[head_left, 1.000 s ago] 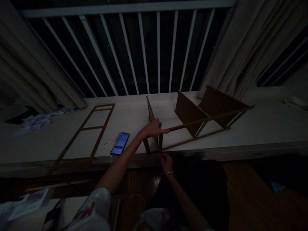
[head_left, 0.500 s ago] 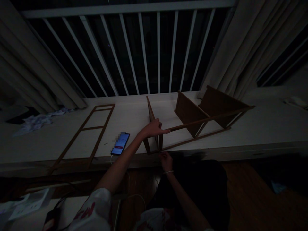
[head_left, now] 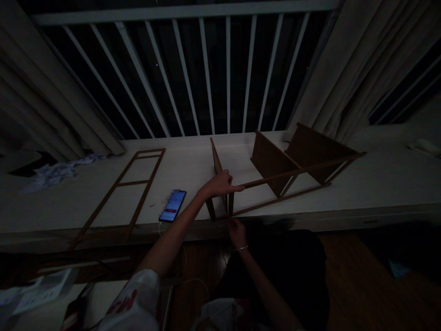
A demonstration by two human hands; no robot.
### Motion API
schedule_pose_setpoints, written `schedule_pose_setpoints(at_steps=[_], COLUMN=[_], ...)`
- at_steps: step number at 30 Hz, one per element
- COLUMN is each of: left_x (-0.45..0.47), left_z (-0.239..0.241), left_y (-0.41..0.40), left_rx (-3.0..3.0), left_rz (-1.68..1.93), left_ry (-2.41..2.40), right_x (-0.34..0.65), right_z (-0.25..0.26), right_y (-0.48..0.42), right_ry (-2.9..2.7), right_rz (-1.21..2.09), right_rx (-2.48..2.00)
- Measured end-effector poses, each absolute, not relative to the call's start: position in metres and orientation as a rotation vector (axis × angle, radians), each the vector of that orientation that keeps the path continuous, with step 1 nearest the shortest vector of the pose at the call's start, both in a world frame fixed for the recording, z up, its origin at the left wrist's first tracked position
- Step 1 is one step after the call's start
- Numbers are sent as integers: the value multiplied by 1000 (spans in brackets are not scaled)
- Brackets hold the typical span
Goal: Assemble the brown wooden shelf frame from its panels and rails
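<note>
A brown wooden shelf unit (head_left: 275, 166) lies on its side on the pale window ledge, its boards standing up from the side frame. My left hand (head_left: 220, 184) is closed over the upper rail near the unit's left end, thumb stretched along the rail. Below it, at the ledge's front edge, my right hand (head_left: 237, 233) has its fingertips pinched together against the lower rail. What sits between those fingers, if anything, is too dark and small to make out. A bracelet (head_left: 242, 248) circles the right wrist.
A second wooden side frame (head_left: 132, 183) lies at the left, overhanging the ledge (head_left: 193, 170). A phone (head_left: 172, 206) with a cable rests beside my left forearm, near a small thin piece (head_left: 152, 205). Crumpled paper (head_left: 51, 177), curtains (head_left: 347, 69) and white railings (head_left: 227, 73) surround the ledge.
My right fingers have shifted very slightly at the lower rail. The left hand and the shelf unit stay in place.
</note>
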State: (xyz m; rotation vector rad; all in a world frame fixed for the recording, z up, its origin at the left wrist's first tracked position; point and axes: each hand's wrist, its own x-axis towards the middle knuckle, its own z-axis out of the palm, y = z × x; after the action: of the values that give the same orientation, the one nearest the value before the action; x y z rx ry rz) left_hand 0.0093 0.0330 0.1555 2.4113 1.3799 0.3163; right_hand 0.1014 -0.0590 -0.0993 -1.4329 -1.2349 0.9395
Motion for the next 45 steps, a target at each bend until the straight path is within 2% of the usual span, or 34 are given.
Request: schedule_pose_setpoints(at_steps=[14,33,45], left_x=[11,10,11], left_z=[158,156,160], left_y=[31,32,30], left_rx=[2409,2438,2406], left_rz=[298,337,316], left_ry=[1400,1362,1392], right_x=[99,98,102], right_z=[-96,-93,-87], right_y=[-58,-61,-64], right_ry=[-1287,-1067,-1156], right_rz=[819,915,736], right_rx=[-1512,-1443,-1573])
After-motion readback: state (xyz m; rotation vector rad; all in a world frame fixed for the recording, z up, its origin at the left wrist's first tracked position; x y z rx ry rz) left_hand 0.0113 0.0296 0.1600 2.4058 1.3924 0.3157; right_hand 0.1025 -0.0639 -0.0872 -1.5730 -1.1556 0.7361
